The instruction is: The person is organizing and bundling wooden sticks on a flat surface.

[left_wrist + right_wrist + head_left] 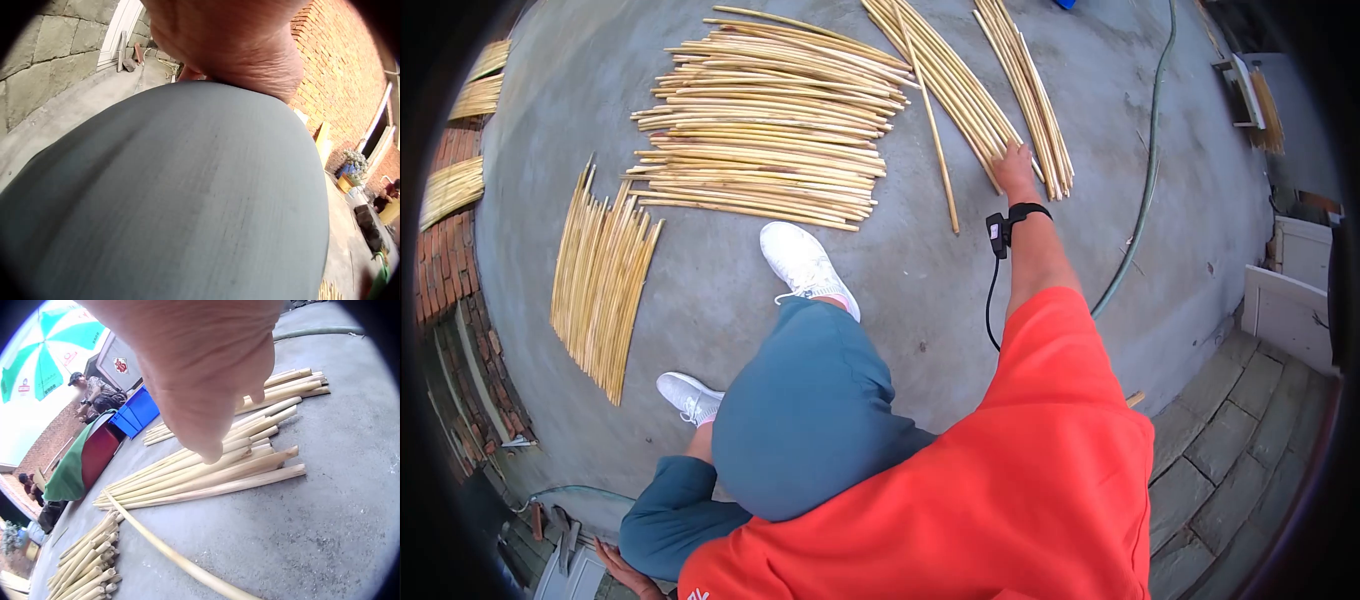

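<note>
My right hand (1017, 172) reaches down at the near ends of a fanned row of pale, peeled sticks (960, 85). In the right wrist view its thumb (209, 450) points down over these sticks, with other fingertips showing behind it. One single stick (932, 140) lies apart, slanting beside the row. A shorter row of sticks (1032, 100) lies just to the right. My left hand (628, 572) rests against my bent leg, low in the head view. From the left wrist, the hand (231, 44) shows above the grey-blue trouser leg (187, 187), its fingers mostly hidden.
A broad layer of sticks (770, 125) covers the concrete ahead, and a smaller pile (605, 280) lies left. A green hose (1145, 200) runs along the right. Beyond are a blue crate (134, 412) and a seated person (97, 397). My white shoe (805, 262) stands near the broad layer.
</note>
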Demonstrator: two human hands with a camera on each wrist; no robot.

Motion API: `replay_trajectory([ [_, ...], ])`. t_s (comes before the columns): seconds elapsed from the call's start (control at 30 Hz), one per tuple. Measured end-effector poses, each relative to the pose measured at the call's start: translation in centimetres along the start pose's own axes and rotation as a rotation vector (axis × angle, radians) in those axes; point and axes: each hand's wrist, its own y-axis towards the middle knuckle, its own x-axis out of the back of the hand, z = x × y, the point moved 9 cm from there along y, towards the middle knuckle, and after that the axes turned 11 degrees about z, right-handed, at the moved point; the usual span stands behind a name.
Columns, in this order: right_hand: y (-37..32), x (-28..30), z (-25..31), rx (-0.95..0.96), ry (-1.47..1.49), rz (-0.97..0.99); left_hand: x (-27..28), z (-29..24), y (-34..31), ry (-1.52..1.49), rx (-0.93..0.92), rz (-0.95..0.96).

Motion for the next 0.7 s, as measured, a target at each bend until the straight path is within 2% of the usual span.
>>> replay_trajectory([
  [0.07,0.6,0.1,0.2,-0.02,-0.036,0.008,-0.4,0.1,-0.2,-0.056,0.029,0.057],
  [0.13,1.4,-0.4,-0.9,-0.087,0.0,0.103,-0.3,0.0,0.1,-0.072,0.069,0.063],
  [0.17,2.0,-2.0,-1.1,-0.105,0.095,0.275,-0.2,0.7,-0.2,-0.047,0.086,0.082],
  [0.27,1.0,-3.4,0.1,-0.09,0.035,0.243,-0.6,0.6,0.1,-0.017,0.08,0.11],
  [0.3,0.8,-4.0,0.3,-0.068,-0.071,0.139,-0.6,0.3,0.0,-0.008,0.073,0.108],
  [0.4,-1.6,-3.6,3.4,-0.06,-0.12,0.25,-0.5,0.0,-0.1,-0.018,0.085,0.104],
  [0.53,-2.4,-0.5,4.2,-0.082,-0.052,0.132,-1.0,-0.6,0.1,-0.01,0.142,0.158],
  [0.57,-1.0,0.6,2.1,-0.057,-0.045,-0.027,-0.7,-1.1,0.2,0.008,0.115,0.172],
  [0.63,0.3,0.2,-0.2,-0.124,-0.014,0.016,-0.9,-1.6,1.1,0.018,0.085,0.185],
  [0.67,2.4,-1.0,-3.5,-0.13,-0.009,0.082,-0.8,-2.1,0.7,0.091,0.061,0.222],
  [0.7,2.4,-0.1,-3.7,-0.165,0.039,0.129,-1.1,-2.3,0.9,0.156,0.028,0.26],
])
